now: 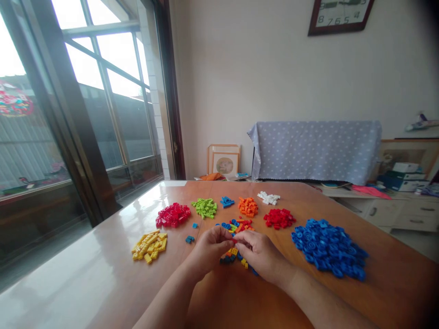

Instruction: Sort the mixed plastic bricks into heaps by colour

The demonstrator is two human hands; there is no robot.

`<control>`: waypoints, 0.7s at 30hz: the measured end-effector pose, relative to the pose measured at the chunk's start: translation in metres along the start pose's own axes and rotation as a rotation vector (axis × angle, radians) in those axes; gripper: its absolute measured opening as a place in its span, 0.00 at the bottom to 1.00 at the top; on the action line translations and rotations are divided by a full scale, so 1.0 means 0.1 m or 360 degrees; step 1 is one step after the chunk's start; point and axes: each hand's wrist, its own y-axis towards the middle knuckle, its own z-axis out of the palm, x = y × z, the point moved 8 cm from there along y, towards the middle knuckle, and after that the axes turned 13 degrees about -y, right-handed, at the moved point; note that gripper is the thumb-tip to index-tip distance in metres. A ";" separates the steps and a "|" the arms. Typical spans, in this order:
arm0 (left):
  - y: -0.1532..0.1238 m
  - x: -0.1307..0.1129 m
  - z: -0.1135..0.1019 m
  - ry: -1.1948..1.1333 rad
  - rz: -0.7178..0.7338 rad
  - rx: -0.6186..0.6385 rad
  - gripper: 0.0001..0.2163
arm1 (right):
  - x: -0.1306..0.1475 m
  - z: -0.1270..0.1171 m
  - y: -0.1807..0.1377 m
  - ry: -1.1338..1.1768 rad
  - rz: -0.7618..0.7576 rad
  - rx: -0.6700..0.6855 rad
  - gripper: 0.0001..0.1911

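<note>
My left hand (211, 247) and my right hand (262, 256) meet above the middle of the wooden table, fingertips pinched together. Between them a small red toy brick (234, 241) shows; both hands seem to grip it, and most of it is hidden. Around and under the fingers lies a mixed pile of bricks (243, 225) in blue, orange, green, yellow and dark colours, partly covered by my hands. Left of my left hand sit a few loose teal-blue bricks (190, 239).
Sorted brick piles ring the hands: yellow (150, 245), crimson (173, 214), lime green (205, 208), blue (227, 202), orange (247, 206), white (269, 198), red (279, 218) and a large blue heap (327, 246). The table (103, 269) reaches toward a cloth-covered object (315, 151).
</note>
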 end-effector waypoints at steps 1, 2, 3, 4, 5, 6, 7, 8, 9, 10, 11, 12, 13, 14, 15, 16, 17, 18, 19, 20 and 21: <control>0.00 0.00 0.01 -0.0006 -0.0010 0.0004 0.13 | 0.00 -0.01 0.00 0.0007 -0.0005 -0.0005 0.09; 0.00 0.00 0.02 -0.0012 -0.0020 0.0008 0.14 | 0.01 -0.02 0.00 0.0022 -0.0005 -0.0009 0.09; -0.01 -0.01 0.04 -0.0015 -0.0027 0.0006 0.14 | 0.00 -0.02 0.01 0.0042 0.0000 -0.0009 0.09; -0.01 -0.02 0.05 -0.0013 -0.0030 0.0000 0.15 | 0.00 -0.02 0.01 0.0064 0.0007 -0.0006 0.09; -0.01 -0.03 0.05 -0.0008 -0.0031 -0.0008 0.15 | -0.01 -0.02 0.01 0.0080 0.0016 -0.0003 0.09; -0.01 -0.05 0.06 0.0001 -0.0029 -0.0018 0.15 | -0.01 -0.01 0.01 0.0081 0.0026 -0.0004 0.09; -0.02 -0.05 0.06 0.0011 -0.0027 -0.0026 0.15 | -0.01 -0.01 0.01 0.0065 0.0031 -0.0010 0.10; -0.02 -0.05 0.06 0.0023 -0.0028 -0.0033 0.15 | -0.01 -0.01 0.01 0.0033 0.0028 -0.0020 0.10; -0.02 -0.05 0.06 0.0034 -0.0031 -0.0038 0.16 | 0.00 -0.01 0.01 -0.0010 0.0019 -0.0035 0.10; -0.01 -0.04 0.06 0.0045 -0.0034 -0.0040 0.16 | 0.01 -0.01 0.01 -0.0054 0.0007 -0.0052 0.10; -0.01 -0.02 0.06 0.0057 -0.0036 -0.0042 0.16 | 0.02 -0.01 0.01 -0.0092 -0.0008 -0.0065 0.09; 0.00 -0.01 0.06 0.0068 -0.0037 -0.0042 0.16 | 0.02 -0.01 0.01 -0.0118 -0.0023 -0.0070 0.09; 0.01 0.01 0.06 0.0077 -0.0035 -0.0042 0.16 | 0.01 -0.01 0.01 -0.0135 -0.0033 -0.0066 0.09; 0.02 0.02 0.06 0.0081 -0.0030 -0.0044 0.16 | -0.01 -0.01 0.02 -0.0147 -0.0033 -0.0058 0.08; 0.03 0.03 0.05 0.0077 -0.0027 -0.0048 0.16 | -0.06 -0.02 0.03 -0.0159 -0.0016 -0.0054 0.08; 0.04 0.03 0.04 0.0065 -0.0025 -0.0060 0.16 | -0.15 -0.05 0.04 -0.0179 0.0026 -0.0058 0.08; 0.04 0.03 0.02 0.0050 -0.0019 -0.0085 0.16 | -0.26 -0.08 0.06 -0.0212 0.0090 -0.0073 0.09; 0.05 0.02 -0.01 0.0039 -0.0003 -0.0125 0.16 | -0.40 -0.15 0.07 -0.0259 0.0187 -0.0115 0.10; 0.05 -0.01 -0.04 0.0040 0.0020 -0.0176 0.15 | -0.57 -0.22 0.07 -0.0325 0.0304 -0.0159 0.11; 0.05 -0.03 -0.09 0.0057 0.0049 -0.0235 0.15 | -0.75 -0.30 0.07 -0.0404 0.0420 -0.0206 0.12; 0.05 -0.07 -0.13 0.0091 0.0083 -0.0293 0.14 | -0.92 -0.39 0.06 -0.0496 0.0526 -0.0254 0.12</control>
